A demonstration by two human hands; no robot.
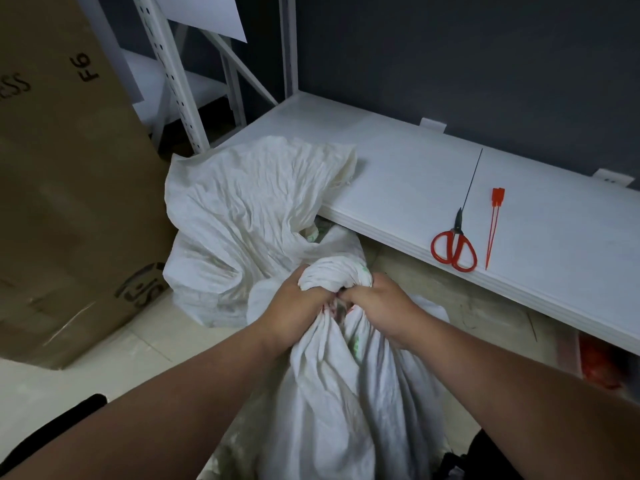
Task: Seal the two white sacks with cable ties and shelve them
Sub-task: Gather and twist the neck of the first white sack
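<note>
The near white sack (346, 382) stands on the floor in front of me, its mouth gathered into a twisted bunch. My left hand (294, 303) and my right hand (377, 303) both grip that bunched neck, thumbs close together. Something red shows between my hands; I cannot tell what it is. Behind it a second white sack (242, 202) stands with its mouth loose and open, leaning against the shelf edge. A red cable tie (494, 223) lies on the low white shelf (398, 161), to the right of my hands.
Red-handled scissors (454, 242) lie on the shelf beside the red tie. A large cardboard box (69, 168) stands at the left. White shelf uprights (173, 74) rise at the back. A red object (597, 365) sits under the shelf at the right.
</note>
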